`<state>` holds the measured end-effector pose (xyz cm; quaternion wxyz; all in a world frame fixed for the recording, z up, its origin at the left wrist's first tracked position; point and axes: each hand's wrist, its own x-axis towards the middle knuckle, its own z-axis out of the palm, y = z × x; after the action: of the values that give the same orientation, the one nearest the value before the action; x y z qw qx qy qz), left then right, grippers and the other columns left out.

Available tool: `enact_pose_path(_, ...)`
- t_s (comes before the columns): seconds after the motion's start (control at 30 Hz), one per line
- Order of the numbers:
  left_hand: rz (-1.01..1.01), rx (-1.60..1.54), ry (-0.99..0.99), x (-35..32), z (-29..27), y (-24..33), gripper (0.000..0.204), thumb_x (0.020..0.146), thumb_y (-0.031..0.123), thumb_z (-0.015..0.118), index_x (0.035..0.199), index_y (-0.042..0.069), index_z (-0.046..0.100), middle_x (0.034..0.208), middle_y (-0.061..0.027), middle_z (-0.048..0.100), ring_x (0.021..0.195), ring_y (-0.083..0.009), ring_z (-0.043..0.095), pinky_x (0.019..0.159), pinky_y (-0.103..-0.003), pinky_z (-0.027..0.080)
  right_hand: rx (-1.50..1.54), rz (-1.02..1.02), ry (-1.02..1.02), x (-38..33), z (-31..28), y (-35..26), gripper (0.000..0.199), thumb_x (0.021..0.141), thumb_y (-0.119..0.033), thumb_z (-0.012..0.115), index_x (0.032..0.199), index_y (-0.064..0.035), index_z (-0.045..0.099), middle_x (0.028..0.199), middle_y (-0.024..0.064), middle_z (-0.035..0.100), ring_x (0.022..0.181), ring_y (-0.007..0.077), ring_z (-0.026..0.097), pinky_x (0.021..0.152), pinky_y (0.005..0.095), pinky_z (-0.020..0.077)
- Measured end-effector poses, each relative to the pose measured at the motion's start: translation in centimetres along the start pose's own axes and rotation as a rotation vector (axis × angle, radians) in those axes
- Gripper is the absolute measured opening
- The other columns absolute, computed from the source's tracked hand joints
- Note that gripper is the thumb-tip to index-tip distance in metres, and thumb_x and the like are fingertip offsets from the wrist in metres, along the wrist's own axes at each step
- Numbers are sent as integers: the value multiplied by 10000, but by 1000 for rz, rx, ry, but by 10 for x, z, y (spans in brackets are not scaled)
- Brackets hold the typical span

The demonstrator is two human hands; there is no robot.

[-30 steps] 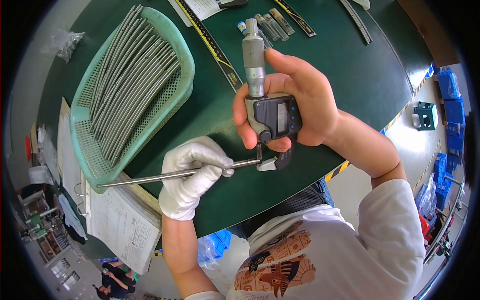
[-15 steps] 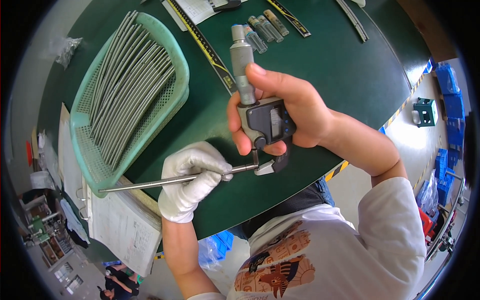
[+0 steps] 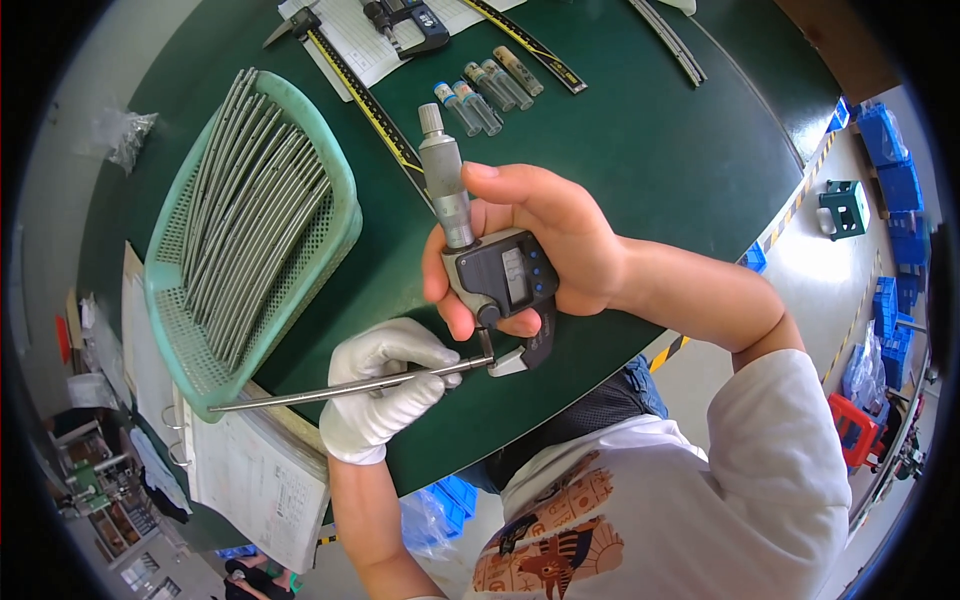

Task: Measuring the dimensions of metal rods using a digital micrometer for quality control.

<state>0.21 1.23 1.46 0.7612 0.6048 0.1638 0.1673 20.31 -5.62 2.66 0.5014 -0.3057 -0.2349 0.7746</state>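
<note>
In a white glove, my left hand [image 3: 385, 388] pinches a slim metal rod [image 3: 290, 397] near its right end. My bare right hand [image 3: 560, 240] is wrapped round a digital micrometer [image 3: 490, 270], its thumb beside the grey thimble, which points up and away. The rod's right end sits at the micrometer's jaws, between spindle and anvil; whether both faces touch it is too small to tell. The rod's left end reaches the near tip of a mint-green plastic basket [image 3: 352, 215], where many similar rods [image 3: 255, 220] lie lengthwise.
Beyond my hands lie a caliper [image 3: 365, 100], several small clear tubes [image 3: 497, 82], another digital micrometer [image 3: 415, 25] on paper and a second long measuring tool [image 3: 530, 45]. Two thin rods [image 3: 672, 42] rest at the far right. A ring binder with papers [image 3: 265, 490] is at the left.
The view has shifted, so the far tools show more fully. Both hands keep their hold, with the rod's end still at the micrometer's jaws.
</note>
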Motion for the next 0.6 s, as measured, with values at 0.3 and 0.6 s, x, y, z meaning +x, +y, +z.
enact_pose_path(0.3,-32,94,45,-1,4,-2,112,686,30,692,756,8,608,731,-63,586,636,-109,529,550,-216,395,52,44,-4,5,2,4,754,820,-624,185,870,41,536,694,176,591,369,139,433,347,217,360)
enact_pose_path(0.6,-22,68,43,0,2,-2,111,684,13,690,757,-3,608,736,-75,587,641,-120,553,557,-213,415,-8,16,56,4,3,4,721,860,-565,130,889,38,525,702,176,592,363,136,425,348,216,363)
